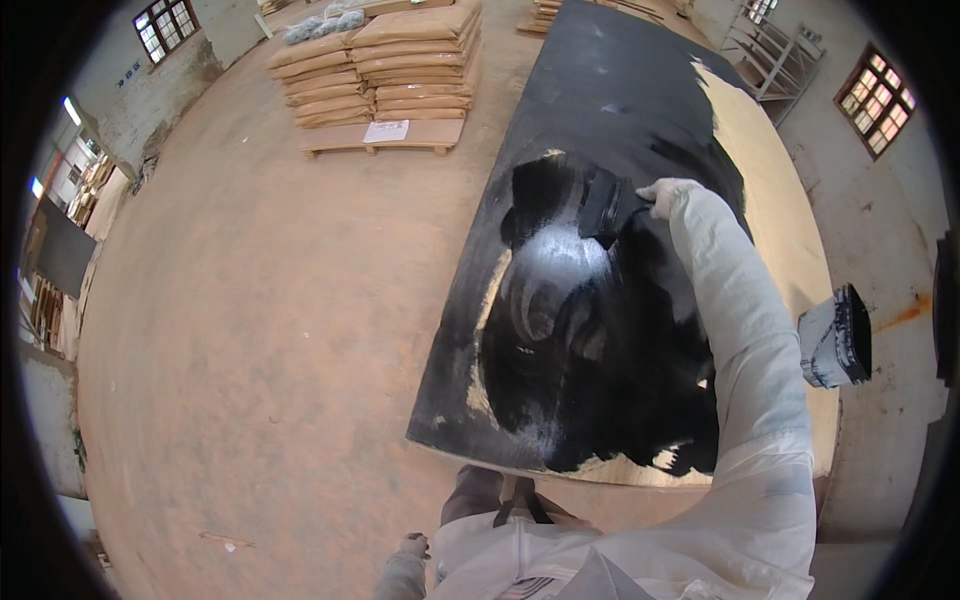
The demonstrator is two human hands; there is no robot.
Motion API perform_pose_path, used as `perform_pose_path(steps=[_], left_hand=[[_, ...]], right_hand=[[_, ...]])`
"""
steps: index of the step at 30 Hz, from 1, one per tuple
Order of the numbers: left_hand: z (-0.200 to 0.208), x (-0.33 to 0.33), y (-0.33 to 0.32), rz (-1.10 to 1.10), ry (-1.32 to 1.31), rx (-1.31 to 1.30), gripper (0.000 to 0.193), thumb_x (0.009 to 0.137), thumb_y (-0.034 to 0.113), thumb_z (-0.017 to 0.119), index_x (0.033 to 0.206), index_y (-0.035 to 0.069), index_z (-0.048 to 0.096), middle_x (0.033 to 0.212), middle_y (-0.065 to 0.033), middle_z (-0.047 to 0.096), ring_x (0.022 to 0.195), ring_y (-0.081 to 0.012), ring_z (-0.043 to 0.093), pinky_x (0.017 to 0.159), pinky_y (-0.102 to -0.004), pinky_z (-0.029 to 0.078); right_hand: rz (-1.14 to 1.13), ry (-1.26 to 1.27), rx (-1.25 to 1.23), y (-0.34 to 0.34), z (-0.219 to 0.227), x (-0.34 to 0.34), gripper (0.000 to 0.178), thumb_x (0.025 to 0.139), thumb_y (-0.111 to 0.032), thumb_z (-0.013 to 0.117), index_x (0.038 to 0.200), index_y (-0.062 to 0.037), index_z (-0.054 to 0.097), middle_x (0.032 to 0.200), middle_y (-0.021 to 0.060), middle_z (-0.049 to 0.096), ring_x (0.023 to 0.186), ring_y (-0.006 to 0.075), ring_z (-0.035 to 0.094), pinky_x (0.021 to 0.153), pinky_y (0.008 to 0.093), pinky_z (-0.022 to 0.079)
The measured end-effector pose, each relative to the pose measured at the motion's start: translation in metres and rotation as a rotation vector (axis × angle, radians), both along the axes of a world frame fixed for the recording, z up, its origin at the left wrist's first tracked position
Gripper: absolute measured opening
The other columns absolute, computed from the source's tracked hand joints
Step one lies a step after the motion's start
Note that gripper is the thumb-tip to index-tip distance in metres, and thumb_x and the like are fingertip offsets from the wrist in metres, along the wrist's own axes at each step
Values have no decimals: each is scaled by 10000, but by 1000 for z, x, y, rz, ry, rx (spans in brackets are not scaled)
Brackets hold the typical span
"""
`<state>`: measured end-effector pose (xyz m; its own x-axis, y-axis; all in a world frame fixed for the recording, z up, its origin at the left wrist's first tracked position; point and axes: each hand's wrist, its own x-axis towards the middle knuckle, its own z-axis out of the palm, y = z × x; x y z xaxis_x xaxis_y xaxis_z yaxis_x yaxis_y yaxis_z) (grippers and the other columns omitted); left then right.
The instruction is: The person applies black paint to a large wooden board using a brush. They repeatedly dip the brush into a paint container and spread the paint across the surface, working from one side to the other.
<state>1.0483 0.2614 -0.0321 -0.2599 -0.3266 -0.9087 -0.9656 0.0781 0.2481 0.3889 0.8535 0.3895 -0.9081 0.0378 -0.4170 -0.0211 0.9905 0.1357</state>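
My right hand (668,196), in a pale glove, reaches out over a large board (570,110) and grips the handle of a wide paintbrush (604,204) thick with black paint. The brush head rests on the board's wet, glossy black coating (640,340). Bare yellowish board shows along the right side, at the near edge and in patches on the left. Down beside my body, away from the board, hangs my left hand (413,545) with its fingers curled in and nothing visible in them.
A paint-smeared bucket (835,338) stands at the board's right edge. Stacked brown paper sacks (415,60) sit on a pallet (380,142) at the far left. A metal rack (775,55) stands by the far right wall, and a small stick (227,539) lies on the floor.
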Motion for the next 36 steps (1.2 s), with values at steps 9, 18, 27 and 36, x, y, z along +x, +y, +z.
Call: perform_pose_path(steps=[9,18,27,36], left_hand=[[10,-20,-14,154,102,26,409,995,102,654,1363,-73,628,1117,-208,734,861,-275,746,562,-427,660],[14,-5,-21,147,54,-7,415,992,157,664,1345,-61,649,974,-198,768,592,-302,722,476,-414,555],[9,-4,-14,183,89,-9,394,996,124,651,1340,-69,652,1002,-213,761,664,-324,737,525,-423,613],[8,-9,-12,199,100,-34,387,990,117,658,1331,-67,668,1030,-229,759,706,-316,737,558,-425,625]], right_hand=[[89,90,-27,-72,-6,-60,669,934,-132,673,1557,-349,563,1437,91,696,1295,297,683,1108,382,537],[88,80,-92,-79,-2,-78,661,933,-158,760,1555,-279,572,1440,144,688,1283,318,676,1115,385,507],[113,53,-52,-93,0,-87,753,875,-74,729,1562,-332,559,1427,121,701,1256,310,702,1095,387,535],[161,110,-98,-70,-13,-105,729,844,23,696,1529,-206,599,1400,150,713,1271,314,695,1096,378,526]])
